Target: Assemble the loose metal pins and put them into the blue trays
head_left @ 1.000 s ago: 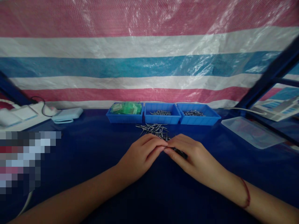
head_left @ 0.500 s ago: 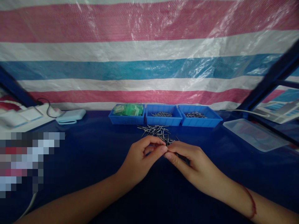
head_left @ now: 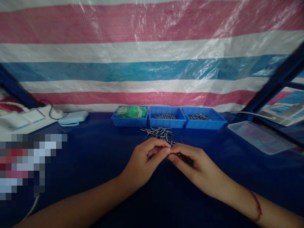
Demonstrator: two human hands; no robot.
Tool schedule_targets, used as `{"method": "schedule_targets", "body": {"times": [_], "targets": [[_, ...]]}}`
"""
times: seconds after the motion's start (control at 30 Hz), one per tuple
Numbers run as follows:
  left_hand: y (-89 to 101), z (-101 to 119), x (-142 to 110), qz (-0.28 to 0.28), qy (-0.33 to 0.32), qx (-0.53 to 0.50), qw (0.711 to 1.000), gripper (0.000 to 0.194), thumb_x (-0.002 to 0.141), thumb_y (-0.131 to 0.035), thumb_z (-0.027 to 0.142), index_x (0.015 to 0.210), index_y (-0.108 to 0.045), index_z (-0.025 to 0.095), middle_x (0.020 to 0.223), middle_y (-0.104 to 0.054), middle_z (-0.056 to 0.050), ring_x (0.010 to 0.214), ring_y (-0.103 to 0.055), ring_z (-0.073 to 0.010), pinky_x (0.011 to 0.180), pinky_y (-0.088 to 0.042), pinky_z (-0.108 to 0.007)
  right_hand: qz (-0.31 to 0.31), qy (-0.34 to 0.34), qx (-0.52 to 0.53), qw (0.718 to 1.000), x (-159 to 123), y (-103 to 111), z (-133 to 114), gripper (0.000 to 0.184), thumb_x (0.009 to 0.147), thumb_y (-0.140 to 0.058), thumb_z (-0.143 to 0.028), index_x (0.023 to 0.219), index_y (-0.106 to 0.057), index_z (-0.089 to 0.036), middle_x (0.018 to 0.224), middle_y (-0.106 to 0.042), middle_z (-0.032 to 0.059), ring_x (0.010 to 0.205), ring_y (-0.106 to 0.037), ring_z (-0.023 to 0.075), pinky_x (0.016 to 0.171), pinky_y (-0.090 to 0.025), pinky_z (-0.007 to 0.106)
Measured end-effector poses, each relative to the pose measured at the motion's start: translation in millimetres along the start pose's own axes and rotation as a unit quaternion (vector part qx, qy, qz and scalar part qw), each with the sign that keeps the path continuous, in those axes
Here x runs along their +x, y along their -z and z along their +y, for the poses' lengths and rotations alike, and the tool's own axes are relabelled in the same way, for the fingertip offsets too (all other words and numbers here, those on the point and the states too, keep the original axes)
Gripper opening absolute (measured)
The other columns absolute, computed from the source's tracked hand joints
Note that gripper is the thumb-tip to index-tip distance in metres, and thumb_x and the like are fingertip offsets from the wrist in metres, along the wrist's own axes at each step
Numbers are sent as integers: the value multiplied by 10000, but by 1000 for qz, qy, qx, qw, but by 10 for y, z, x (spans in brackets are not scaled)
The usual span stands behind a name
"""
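Note:
Over the dark blue table, my left hand (head_left: pixel 143 160) and my right hand (head_left: pixel 197 164) meet at the fingertips. Both are closed in a pinch, thumb against index finger. Whatever lies between them is too small and hidden to make out. Just beyond the fingers spreads a loose pile of thin metal rods (head_left: pixel 156 131), partly covered by my hands. A few dark pieces show below my right index finger.
Behind the pile stand three blue bins: the left bin (head_left: pixel 129 122) with green-wrapped packets, the middle bin (head_left: pixel 167 123) and right bin (head_left: pixel 206 124) with small metal pieces. A clear plastic lid (head_left: pixel 258 136) lies right. A light blue case (head_left: pixel 73 117) and white power strip (head_left: pixel 30 117) sit left.
The view has shifted very slightly. Both hands keep almost the same pinch, fingertips together, with only a small movement of the fingers.

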State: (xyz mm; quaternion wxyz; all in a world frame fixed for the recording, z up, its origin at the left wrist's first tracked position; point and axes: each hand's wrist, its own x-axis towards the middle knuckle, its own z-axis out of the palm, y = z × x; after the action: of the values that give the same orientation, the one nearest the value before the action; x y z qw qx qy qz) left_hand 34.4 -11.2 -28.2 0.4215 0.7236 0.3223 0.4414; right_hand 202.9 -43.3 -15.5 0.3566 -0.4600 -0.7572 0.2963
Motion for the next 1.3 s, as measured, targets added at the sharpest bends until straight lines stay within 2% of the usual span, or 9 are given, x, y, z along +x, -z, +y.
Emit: {"method": "schedule_targets", "body": {"times": [0.27,0.4,0.53,0.73,1.0,1.07,1.17,1.23,1.3], "targets": [[-2,-15,2,7,-28,18,999,87,835,-563,177,874,-640,188,857,-647,4,809,-610,-108,726,-512,-200,15,-55,40,998,30,-17,59,168,847,-507,-289,895,-641,-199,762,-642,14,687,-586,144,613,-465,267],[3,-11,1,9,-40,31,999,98,839,-558,174,883,-643,192,865,-652,3,819,-610,-110,729,-506,-200,30,-78,104,991,36,-26,102,172,817,-545,-323,883,-628,-187,763,-646,24,675,-593,145,599,-473,269],[7,-4,-3,16,-22,36,999,114,849,-550,191,915,-642,196,879,-657,2,816,-612,-110,729,-497,-200,67,-88,146,983,38,-18,116,165,784,-595,-325,857,-624,-180,752,-660,26,638,-600,131,570,-483,251],[-8,-23,28,1,31,27,999,109,845,-548,209,894,-641,179,873,-660,-10,802,-610,-123,717,-496,-214,146,-32,149,977,33,23,56,97,751,-643,-261,822,-634,-196,733,-666,8,625,-611,112,569,-509,223],[-11,-29,31,-55,34,74,995,149,876,-500,255,900,-635,196,871,-658,-5,814,-601,-138,755,-482,-256,116,20,93,989,-7,12,42,76,803,-594,-220,871,-624,-212,786,-663,3,679,-610,112,611,-509,224],[-10,-35,31,-43,22,103,994,156,878,-495,264,941,-625,204,924,-653,-15,873,-592,-156,820,-460,-293,117,27,56,991,6,41,67,79,821,-575,-227,887,-613,-210,793,-658,6,687,-609,117,606,-502,226],[-10,-67,35,9,25,140,990,232,879,-494,285,1088,-570,221,1060,-618,-39,992,-550,-188,908,-408,-355,204,51,-11,978,86,197,162,79,826,-568,-234,896,-591,-205,809,-647,13,684,-604,122,603,-494,233],[-12,-91,36,18,39,141,989,267,892,-472,310,1141,-533,236,1089,-602,-42,1010,-539,-193,915,-399,-374,297,67,-82,949,173,386,283,89,822,-569,-236,901,-587,-200,804,-641,21,687,-601,133,633,-493,257],[-16,-103,34,3,38,141,989,257,900,-455,316,1136,-528,245,1075,-601,-34,1005,-537,-190,910,-401,-377,377,68,-181,906,262,610,441,103,816,-565,-235,904,-598,-193,792,-646,32,689,-605,151,667,-493,290]]}}
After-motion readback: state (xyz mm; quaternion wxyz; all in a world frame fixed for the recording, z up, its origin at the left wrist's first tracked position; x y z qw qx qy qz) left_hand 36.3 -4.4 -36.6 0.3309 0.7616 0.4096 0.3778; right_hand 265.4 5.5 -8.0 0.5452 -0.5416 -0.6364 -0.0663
